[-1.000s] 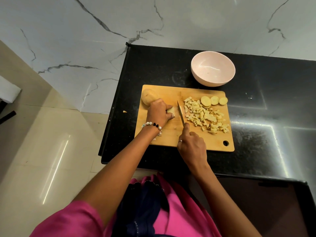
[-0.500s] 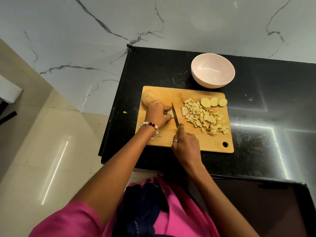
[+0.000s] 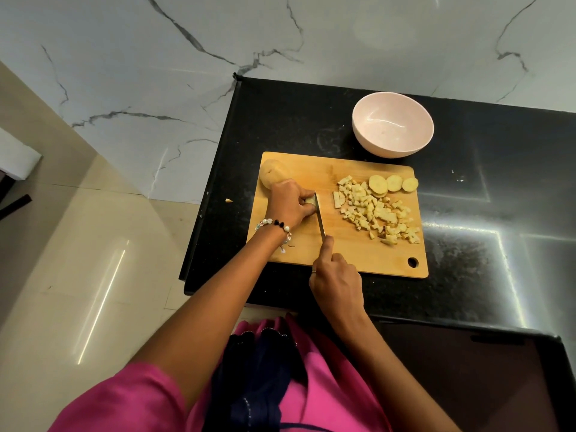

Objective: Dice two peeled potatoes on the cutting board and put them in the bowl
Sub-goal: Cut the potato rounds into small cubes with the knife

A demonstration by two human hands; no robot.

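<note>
1. Head view: over the last second the knife [image 3: 320, 217] has shifted from beside the diced pile [image 3: 375, 210] leftward, and its blade now sits against the small potato piece [image 3: 310, 202] under the left hand [image 3: 288, 204]. The right hand [image 3: 338, 280] has moved left with it.
2. I read this as another cut starting on the last stub of the first potato; the dicing is about half done, and the bowl [image 3: 392, 127] holds nothing yet.
3. The left hand's fingers curl over the piece and pin it near the middle of the cutting board [image 3: 343, 251]. The right hand grips the knife handle at the board's near edge, forefinger along the spine.
4. The whole potato [image 3: 274, 176] lies at the board's far-left corner, just behind the left hand. Whether they touch is hard to tell.
5. Three round slices [image 3: 393, 183] lie by the far-right corner, the dice spread toward the right edge, and the bowl stands on the counter [image 3: 498, 182] beyond the board's far edge.
</note>
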